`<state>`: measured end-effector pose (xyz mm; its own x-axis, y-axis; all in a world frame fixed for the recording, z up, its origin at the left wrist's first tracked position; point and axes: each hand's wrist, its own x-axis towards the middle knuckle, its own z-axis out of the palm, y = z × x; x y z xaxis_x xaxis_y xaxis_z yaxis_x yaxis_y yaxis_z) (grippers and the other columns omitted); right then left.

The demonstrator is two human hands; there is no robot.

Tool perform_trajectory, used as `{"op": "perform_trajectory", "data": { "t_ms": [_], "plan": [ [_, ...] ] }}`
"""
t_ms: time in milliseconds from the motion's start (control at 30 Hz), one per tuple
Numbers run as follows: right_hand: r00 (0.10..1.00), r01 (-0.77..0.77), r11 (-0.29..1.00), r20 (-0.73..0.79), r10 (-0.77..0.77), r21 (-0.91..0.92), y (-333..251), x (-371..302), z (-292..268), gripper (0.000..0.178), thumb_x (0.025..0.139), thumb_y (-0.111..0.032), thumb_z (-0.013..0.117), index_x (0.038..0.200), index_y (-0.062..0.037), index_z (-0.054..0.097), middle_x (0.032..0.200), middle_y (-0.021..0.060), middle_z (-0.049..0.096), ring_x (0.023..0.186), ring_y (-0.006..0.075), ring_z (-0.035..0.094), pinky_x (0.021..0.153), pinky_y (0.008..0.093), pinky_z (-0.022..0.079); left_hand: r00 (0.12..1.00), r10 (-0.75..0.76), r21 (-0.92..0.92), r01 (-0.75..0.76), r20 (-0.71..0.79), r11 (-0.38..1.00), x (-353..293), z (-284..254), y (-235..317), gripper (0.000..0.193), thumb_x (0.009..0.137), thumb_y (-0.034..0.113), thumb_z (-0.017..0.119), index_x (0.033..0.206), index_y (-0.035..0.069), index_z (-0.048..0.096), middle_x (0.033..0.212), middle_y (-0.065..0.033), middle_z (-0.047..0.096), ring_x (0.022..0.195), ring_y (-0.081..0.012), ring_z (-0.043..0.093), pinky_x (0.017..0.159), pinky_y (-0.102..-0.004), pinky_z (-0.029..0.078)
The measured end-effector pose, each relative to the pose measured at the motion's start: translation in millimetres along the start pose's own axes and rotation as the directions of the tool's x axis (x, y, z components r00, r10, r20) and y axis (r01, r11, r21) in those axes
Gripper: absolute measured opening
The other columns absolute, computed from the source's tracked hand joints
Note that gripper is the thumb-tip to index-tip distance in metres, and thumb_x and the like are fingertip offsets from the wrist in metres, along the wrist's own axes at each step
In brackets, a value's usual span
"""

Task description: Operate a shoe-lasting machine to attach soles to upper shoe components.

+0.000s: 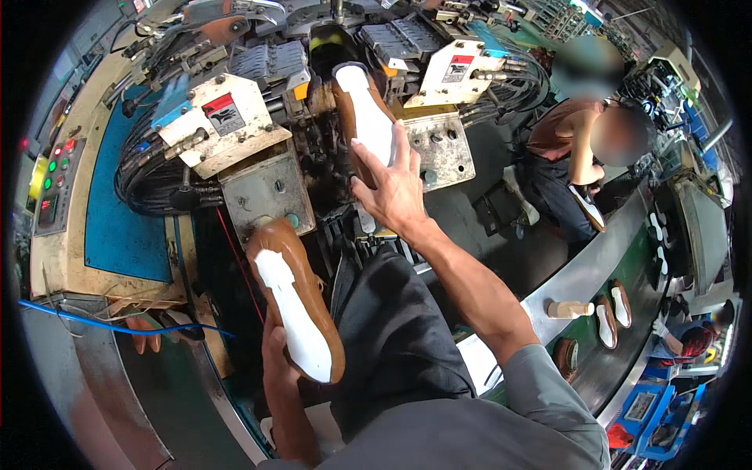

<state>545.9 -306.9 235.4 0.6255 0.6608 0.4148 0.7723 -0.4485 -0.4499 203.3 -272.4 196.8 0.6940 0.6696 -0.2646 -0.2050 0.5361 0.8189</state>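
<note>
My left hand (280, 352) is closed round the lower side of a brown shoe upper with a white sole face (298, 321), held tilted beside my left thigh. A second brown shoe upper with a white sole face (366, 106) lies sole up in the middle of the machine (325, 102). Across its near end my right hand (395, 188) spans the width, fingers spread and touching both edges. The far end of that shoe sits between the machine's two side blocks. My palm hides its near end.
Metal plates (270, 192) and black hoses (141, 176) flank the machine. At left stands a button panel (59, 184). On the right, a green conveyor (580, 392) carries shoes (605, 321) and a pale bottle (570, 310). A seated person (560, 157) holds another shoe beyond it.
</note>
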Motion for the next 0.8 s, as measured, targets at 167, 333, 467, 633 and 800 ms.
{"op": "perform_trajectory", "data": {
  "t_ms": [167, 333, 467, 633, 800],
  "plan": [
    [0.998, -0.025, 0.999, -0.053, 0.028, 0.046, 17, -2, 9, 0.07, 0.089, -0.032, 0.082, 0.155, -0.0331, 0.062, 0.171, 0.0367, 0.023, 0.137, 0.0591, 0.047, 0.117, 0.0612, 0.045, 0.994, -0.082, -0.14, 0.091, 0.067, 0.986, -30, -36, -39, 0.093, 0.097, 0.048, 0.071, 0.17, 0.006, 0.031, 0.155, -0.0178, 0.057, 0.137, -0.0332, 0.064, 0.113, -0.0477, 0.055],
    [0.998, 0.058, 0.997, -0.023, -0.057, 0.052, 16, -4, 4, 0.067, 0.089, -0.035, 0.082, 0.154, -0.0298, 0.063, 0.172, 0.0384, 0.02, 0.142, 0.059, 0.044, 0.121, 0.0592, 0.041, 0.98, -0.173, -0.305, 0.194, 0.096, 0.932, -50, -39, -63, 0.073, 0.106, 0.037, 0.056, 0.17, 0.008, 0.034, 0.156, -0.0177, 0.057, 0.138, -0.0347, 0.062, 0.117, -0.0503, 0.053],
    [0.996, 0.079, 0.995, 0.034, -0.077, -0.067, 5, -6, 13, 0.072, 0.087, -0.033, 0.083, 0.156, -0.0316, 0.061, 0.173, 0.0397, 0.013, 0.137, 0.059, 0.045, 0.117, 0.0599, 0.046, 0.971, -0.198, -0.303, 0.231, 0.134, 0.925, -52, -26, -62, 0.074, 0.105, 0.038, 0.056, 0.17, 0.011, 0.033, 0.158, -0.0168, 0.055, 0.14, -0.0347, 0.06, 0.118, -0.0503, 0.05],
    [0.953, 0.281, 0.953, -0.087, -0.291, -0.11, 12, -13, 30, 0.077, 0.087, -0.026, 0.08, 0.159, -0.0167, 0.056, 0.168, 0.0412, 0.027, 0.158, 0.0602, 0.023, 0.128, 0.0693, 0.024, 0.976, -0.137, -0.255, 0.177, 0.168, 0.95, -42, -15, -63, 0.078, 0.102, 0.033, 0.055, 0.172, 0.01, 0.028, 0.162, -0.0175, 0.05, 0.144, -0.0328, 0.057, 0.12, -0.0494, 0.049],
    [0.937, 0.294, 0.935, -0.134, -0.323, -0.199, 14, 39, 33, 0.072, 0.09, -0.029, 0.077, 0.158, -0.0155, 0.057, 0.164, 0.0403, 0.036, 0.157, 0.0567, 0.03, 0.13, 0.0636, 0.025, 0.984, -0.122, 0.021, 0.121, 0.127, 0.992, -18, 14, -38, 0.092, 0.09, 0.016, 0.058, 0.174, 0.004, 0.021, 0.165, -0.0163, 0.047, 0.151, -0.0285, 0.05, 0.125, -0.0428, 0.041]
  ]
}}
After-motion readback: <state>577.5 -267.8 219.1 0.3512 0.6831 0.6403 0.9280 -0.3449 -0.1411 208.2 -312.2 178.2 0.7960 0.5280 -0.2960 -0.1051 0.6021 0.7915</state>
